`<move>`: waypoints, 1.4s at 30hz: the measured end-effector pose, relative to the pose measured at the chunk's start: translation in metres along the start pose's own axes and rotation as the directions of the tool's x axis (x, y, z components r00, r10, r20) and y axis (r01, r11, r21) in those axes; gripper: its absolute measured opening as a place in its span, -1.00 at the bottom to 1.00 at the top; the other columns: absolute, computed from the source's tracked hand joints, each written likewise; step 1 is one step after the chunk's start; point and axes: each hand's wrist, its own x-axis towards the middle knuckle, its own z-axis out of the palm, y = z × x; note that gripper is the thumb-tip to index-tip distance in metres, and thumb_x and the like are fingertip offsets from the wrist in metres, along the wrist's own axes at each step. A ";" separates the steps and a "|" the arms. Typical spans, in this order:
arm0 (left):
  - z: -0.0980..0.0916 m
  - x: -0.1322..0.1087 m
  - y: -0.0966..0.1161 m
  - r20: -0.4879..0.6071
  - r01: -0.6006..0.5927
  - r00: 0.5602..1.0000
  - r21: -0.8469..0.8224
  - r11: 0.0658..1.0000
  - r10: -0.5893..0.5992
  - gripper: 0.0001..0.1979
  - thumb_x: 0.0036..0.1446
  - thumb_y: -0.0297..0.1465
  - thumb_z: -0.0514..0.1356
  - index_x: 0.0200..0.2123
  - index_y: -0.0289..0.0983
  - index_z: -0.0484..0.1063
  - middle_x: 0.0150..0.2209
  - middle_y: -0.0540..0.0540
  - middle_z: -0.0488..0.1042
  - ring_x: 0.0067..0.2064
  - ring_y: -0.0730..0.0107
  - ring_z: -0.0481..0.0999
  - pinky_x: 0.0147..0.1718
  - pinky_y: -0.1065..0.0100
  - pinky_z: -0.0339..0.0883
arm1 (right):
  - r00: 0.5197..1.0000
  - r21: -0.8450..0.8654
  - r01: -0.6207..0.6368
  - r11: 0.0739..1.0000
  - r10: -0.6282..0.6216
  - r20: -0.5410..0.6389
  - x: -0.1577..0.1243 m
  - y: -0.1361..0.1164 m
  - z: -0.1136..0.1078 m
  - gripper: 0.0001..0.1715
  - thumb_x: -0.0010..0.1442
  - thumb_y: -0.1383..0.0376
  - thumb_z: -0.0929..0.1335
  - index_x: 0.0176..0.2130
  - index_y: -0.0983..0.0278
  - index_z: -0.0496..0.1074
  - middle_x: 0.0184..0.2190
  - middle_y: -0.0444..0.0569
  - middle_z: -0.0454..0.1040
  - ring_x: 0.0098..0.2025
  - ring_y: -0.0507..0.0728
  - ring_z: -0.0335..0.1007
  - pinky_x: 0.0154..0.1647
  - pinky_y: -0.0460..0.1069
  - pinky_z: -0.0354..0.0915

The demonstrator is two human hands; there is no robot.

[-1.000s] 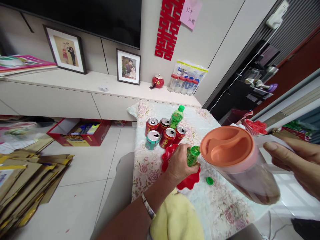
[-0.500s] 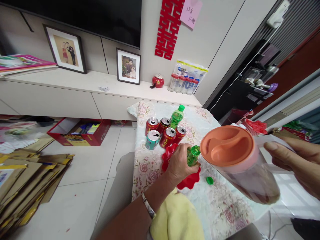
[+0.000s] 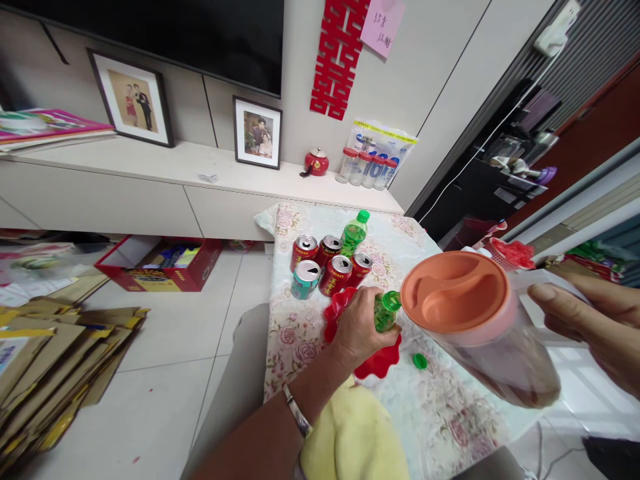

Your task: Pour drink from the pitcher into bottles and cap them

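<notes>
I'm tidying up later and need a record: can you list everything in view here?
red cans: 4, red, clustered at table far end
teal can: 1, teal, beside red cans
capped bottle: 1, green, behind cans
cap: 1, green, loose on table
dish: 1, red, on table
open bottle: 1, green, gripped at dish
pitcher: 1, clear with orange lid, tilted beside open bottle
framed photos: 2, dark frames, on shelf
teapot: 1, red, on shelf
left hand: fingers around open bottle
right hand: fingers on pitcher

Bare left hand [image 3: 357,328] and right hand [image 3: 597,323], a slim silver bangle [image 3: 297,412] round the left wrist.
</notes>
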 end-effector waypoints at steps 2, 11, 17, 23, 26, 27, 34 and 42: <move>0.000 0.000 0.000 0.002 0.001 1.000 0.001 1.000 -0.001 -0.41 -0.05 -0.30 0.42 0.04 -0.20 0.31 -0.05 -0.19 0.52 0.00 -0.02 0.58 0.03 -0.01 0.54 | 0.999 0.021 -0.048 0.999 0.048 0.019 -0.001 0.001 -0.001 -0.30 -0.01 -0.29 0.53 -0.01 0.03 0.64 -0.22 -0.13 0.62 -0.17 0.27 0.53 -0.30 -0.03 0.47; 0.001 0.001 -0.001 0.007 -0.012 1.000 0.017 1.000 0.012 -0.41 -0.04 -0.29 0.41 0.05 -0.23 0.30 -0.06 -0.22 0.52 0.00 -0.04 0.58 0.03 -0.01 0.53 | 0.990 -0.012 0.110 0.994 -0.111 -0.092 0.006 -0.043 0.016 -0.24 0.00 -0.41 0.43 -0.24 0.16 0.66 -0.53 -0.06 0.51 -0.42 0.26 0.49 -0.50 0.02 0.43; 0.001 0.000 -0.001 0.004 -0.007 1.000 0.015 1.000 0.007 -0.42 -0.04 -0.29 0.40 0.05 -0.23 0.31 -0.05 -0.21 0.51 0.01 -0.03 0.58 0.03 0.00 0.53 | 0.984 -0.055 0.145 0.988 -0.149 -0.094 0.007 -0.047 0.021 -0.22 0.01 -0.44 0.39 -0.29 0.15 0.65 -0.58 -0.07 0.45 -0.46 0.24 0.46 -0.53 0.02 0.41; 0.000 0.000 0.000 0.008 -0.002 1.000 0.017 1.000 0.002 -0.42 -0.04 -0.30 0.40 0.05 -0.24 0.32 -0.05 -0.22 0.52 0.00 -0.03 0.58 0.03 0.00 0.53 | 0.996 -0.014 0.089 0.996 -0.089 -0.017 0.002 -0.009 0.004 -0.35 0.04 -0.30 0.49 -0.09 0.07 0.66 -0.39 -0.09 0.55 -0.28 0.26 0.51 -0.44 -0.01 0.43; 0.000 0.000 0.000 0.013 -0.001 1.000 0.021 1.000 0.001 -0.42 -0.05 -0.30 0.40 0.04 -0.24 0.31 -0.06 -0.22 0.52 0.00 -0.04 0.59 0.02 -0.01 0.53 | 1.000 -0.002 -0.006 1.000 0.006 0.012 0.001 0.003 -0.003 -0.36 0.03 -0.24 0.55 0.01 -0.02 0.64 -0.22 -0.15 0.60 -0.20 0.20 0.50 -0.34 -0.08 0.41; 0.000 0.000 0.000 0.013 -0.002 1.000 0.020 1.000 0.002 -0.42 -0.05 -0.30 0.39 0.04 -0.23 0.31 -0.06 -0.22 0.52 0.00 -0.04 0.59 0.02 -0.01 0.53 | 1.000 0.007 -0.028 1.000 0.028 0.011 0.001 0.004 -0.004 -0.34 0.02 -0.24 0.55 0.02 -0.02 0.63 -0.16 -0.17 0.61 -0.21 0.18 0.49 -0.33 -0.09 0.40; 0.001 0.000 -0.002 0.005 -0.012 1.000 0.016 1.000 0.012 -0.42 -0.04 -0.30 0.39 0.05 -0.25 0.30 -0.06 -0.24 0.52 0.00 -0.07 0.59 0.02 -0.03 0.53 | 0.998 0.020 -0.066 0.998 0.066 -0.008 0.001 -0.002 -0.001 -0.26 -0.09 -0.30 0.56 -0.04 0.02 0.66 -0.20 -0.14 0.62 -0.24 0.21 0.48 -0.36 -0.06 0.38; 0.002 0.000 -0.002 -0.002 -0.027 1.000 0.013 1.000 0.027 -0.42 -0.04 -0.30 0.39 0.05 -0.26 0.29 -0.05 -0.25 0.52 0.01 -0.06 0.59 0.02 -0.02 0.54 | 0.999 0.023 -0.044 0.999 0.044 0.012 0.002 0.006 -0.003 -0.33 -0.01 -0.26 0.55 -0.01 -0.01 0.64 -0.12 -0.15 0.62 -0.17 0.23 0.50 -0.27 -0.03 0.41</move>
